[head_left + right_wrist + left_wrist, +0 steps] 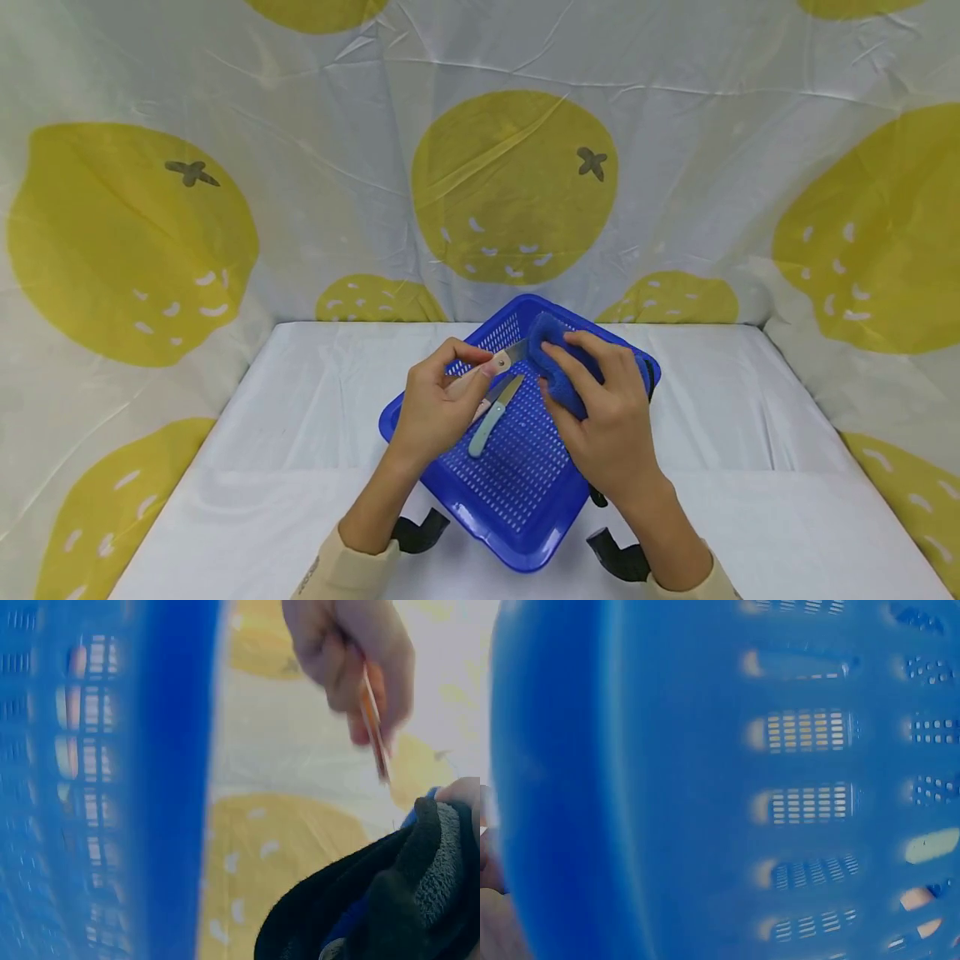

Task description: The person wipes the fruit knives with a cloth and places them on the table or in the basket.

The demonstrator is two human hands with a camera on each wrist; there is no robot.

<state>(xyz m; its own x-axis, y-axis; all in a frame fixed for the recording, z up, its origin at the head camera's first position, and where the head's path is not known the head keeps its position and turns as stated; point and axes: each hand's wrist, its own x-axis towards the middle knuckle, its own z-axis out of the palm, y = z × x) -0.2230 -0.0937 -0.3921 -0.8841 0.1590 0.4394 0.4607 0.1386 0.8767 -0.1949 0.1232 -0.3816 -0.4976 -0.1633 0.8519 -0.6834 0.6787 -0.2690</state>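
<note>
Over the blue basket [517, 550], my left hand [442, 404] pinches a small knife [500, 362] with a pale pink handle, its blade pointing right. My right hand [611, 408] grips a bunched blue cloth [555, 383], which overlaps the blade's tip in the head view. From the right wrist, the knife [373, 720] appears edge-on in the left hand, above the darker-looking cloth [442, 862]. Inside the basket lie a knife with a mint-green handle [487, 429] and another pink-handled one, partly hidden behind the left hand.
The basket stands at an angle on a white-covered table [285, 433]. Its perforated wall [682, 787] fills most of the left wrist view. Behind the table hangs a curtain [675, 183] printed with lemons. Black bent pieces [618, 557] sit by both wrists.
</note>
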